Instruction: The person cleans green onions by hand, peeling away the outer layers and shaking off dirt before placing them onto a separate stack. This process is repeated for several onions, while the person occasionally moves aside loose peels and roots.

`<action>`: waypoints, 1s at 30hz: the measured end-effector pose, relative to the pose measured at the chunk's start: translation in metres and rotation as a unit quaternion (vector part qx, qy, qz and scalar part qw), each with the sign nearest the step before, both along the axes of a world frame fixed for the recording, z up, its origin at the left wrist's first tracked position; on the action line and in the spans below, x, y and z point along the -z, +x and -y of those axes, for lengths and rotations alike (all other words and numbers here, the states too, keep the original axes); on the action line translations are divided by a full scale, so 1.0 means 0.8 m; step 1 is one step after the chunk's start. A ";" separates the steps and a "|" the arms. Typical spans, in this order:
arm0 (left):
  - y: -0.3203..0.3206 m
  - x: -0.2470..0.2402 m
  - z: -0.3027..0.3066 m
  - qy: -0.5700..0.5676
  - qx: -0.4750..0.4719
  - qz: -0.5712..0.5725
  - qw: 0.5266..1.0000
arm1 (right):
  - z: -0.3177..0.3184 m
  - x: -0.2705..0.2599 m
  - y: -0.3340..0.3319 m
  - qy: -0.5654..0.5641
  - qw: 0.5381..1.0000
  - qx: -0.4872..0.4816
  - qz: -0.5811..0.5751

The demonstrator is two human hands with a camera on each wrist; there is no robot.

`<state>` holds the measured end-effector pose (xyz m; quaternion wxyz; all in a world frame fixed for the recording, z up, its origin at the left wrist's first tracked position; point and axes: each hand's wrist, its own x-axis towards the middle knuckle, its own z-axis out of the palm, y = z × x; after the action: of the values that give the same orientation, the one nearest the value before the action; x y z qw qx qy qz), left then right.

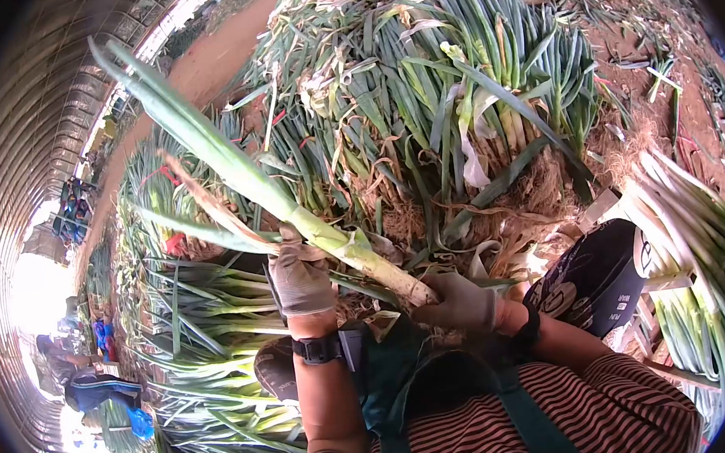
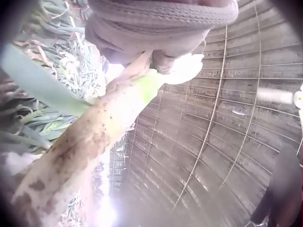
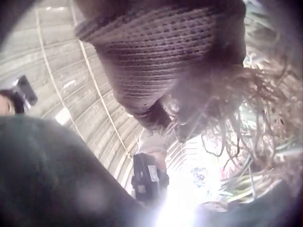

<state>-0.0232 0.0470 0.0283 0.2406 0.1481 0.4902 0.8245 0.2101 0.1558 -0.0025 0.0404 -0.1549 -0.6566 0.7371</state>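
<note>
One long green onion [image 1: 338,241] lies slantwise across the lap in the head view, its leaves toward the upper left and its root end toward the lower right. The gloved left hand [image 1: 300,277] grips it with some outer leaves, one of them dry and brown, at mid-stalk. At the root end, the gloved right hand [image 1: 464,302] has its fingers curled round the base. The left wrist view shows the soiled pale stalk [image 2: 75,146] below the left glove [image 2: 151,30]. Stringy roots [image 3: 236,118] hang beside the right glove [image 3: 165,56] in the right wrist view.
Large heaps of green onions [image 1: 418,75] stand in front, with more [image 1: 220,368] at the left. A bundle of peeled white stalks [image 1: 691,232] lies at the right. Another person [image 1: 92,388] is at the far left under the arched tunnel roof [image 1: 20,153].
</note>
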 end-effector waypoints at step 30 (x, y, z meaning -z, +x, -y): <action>0.134 0.058 0.085 -0.477 0.286 -0.530 0.640 | -0.034 0.042 -0.010 -0.018 0.961 0.253 -0.108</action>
<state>0.0837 -0.0212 -0.0185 0.2007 0.5570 0.7925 0.1464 0.2020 0.1830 -0.0362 0.2935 -0.2356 -0.5740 0.7272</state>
